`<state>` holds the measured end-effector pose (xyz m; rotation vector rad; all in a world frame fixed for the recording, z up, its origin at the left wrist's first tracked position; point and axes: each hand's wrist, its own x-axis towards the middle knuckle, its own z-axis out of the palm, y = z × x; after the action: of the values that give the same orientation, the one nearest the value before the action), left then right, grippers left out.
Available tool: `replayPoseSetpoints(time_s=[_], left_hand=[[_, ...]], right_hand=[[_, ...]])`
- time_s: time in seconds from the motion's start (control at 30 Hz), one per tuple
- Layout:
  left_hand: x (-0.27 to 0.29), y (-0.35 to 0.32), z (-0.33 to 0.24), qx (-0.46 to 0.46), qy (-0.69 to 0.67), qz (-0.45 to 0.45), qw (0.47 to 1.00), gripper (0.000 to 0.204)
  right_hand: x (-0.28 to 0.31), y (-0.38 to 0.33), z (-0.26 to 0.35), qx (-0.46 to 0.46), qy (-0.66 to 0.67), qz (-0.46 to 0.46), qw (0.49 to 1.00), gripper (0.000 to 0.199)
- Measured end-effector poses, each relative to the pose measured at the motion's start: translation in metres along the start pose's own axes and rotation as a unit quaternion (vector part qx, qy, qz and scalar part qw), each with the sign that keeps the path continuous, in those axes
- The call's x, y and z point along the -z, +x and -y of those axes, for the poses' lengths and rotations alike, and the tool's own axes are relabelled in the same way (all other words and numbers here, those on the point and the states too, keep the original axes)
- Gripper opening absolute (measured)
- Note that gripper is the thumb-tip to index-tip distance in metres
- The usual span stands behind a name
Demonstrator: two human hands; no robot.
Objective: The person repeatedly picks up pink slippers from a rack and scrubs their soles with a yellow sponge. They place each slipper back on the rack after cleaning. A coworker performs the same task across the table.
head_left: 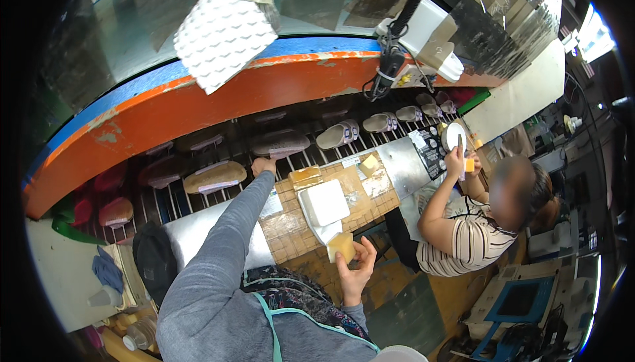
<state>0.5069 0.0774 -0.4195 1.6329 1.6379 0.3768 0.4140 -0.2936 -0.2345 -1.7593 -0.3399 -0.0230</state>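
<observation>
- Beyond the outstretched left hand (264,165), a row of sandals rides on a barred conveyor (173,200) under a curved orange and blue guard (198,100).
- The left hand's fingers rest at the rail edge, just below the grey sandal (280,143) and just right of the tan sandal (213,177). Whether these fingers are apart or together cannot be told; they are too small in the view.
- Both sandals lie with their long axis across the view, along the row, so each presents its side to the fingers rather than its toe or heel.
- The right hand (356,271) is held nearer the body, its fingers clamped on a yellow sponge block (342,246), thumb on one face, the other fingers on the opposite edge.
- The left hand is much the nearer to the sandals; the right hand lies well apart from them, below the bench (291,226).
- Just above the right hand's fingers, a white rectangular tray (323,202) sits on the brown gridded bench top. An amber block (305,176) lies farther up, close to the left hand.
- A small yellow block (370,162) and a pale sheet lie to the right of the tray.
- A second person (463,229) sits farther right, holding up a white sole-shaped piece (455,135).
- A white dimpled sheet (223,38) hangs over the guard above.
</observation>
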Motion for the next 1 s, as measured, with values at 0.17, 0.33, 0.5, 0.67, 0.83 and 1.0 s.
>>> replayPoseSetpoints(time_s=[0.17,0.33,0.5,0.67,0.83,1.0], left_hand=[[-0.025,-0.028,-0.05,-0.027,-0.136,0.132,0.981,0.031],[-0.087,-0.031,-0.132,-0.01,-0.221,0.401,0.889,0.04],[-0.144,-0.027,-0.167,0.038,-0.229,0.508,0.83,0.051],[-0.163,-0.012,-0.162,0.056,-0.262,0.541,0.797,0.044],[-0.096,-0.008,-0.164,0.1,-0.398,0.522,0.748,0.031],[0.054,-0.059,-0.137,-0.003,-0.523,0.608,0.597,0.046]], right_hand=[[-0.003,0.0,-0.012,-0.034,0.06,-0.026,0.997,0.063],[0.007,-0.004,-0.026,-0.235,0.339,-0.073,0.908,0.053],[0.026,-0.016,-0.041,-0.387,0.437,-0.131,0.801,0.045],[0.036,-0.027,-0.056,-0.409,0.473,-0.159,0.764,0.047],[0.031,-0.03,-0.066,-0.379,0.504,-0.146,0.763,0.042],[0.016,-0.029,-0.077,-0.268,0.317,-0.081,0.906,0.047]])
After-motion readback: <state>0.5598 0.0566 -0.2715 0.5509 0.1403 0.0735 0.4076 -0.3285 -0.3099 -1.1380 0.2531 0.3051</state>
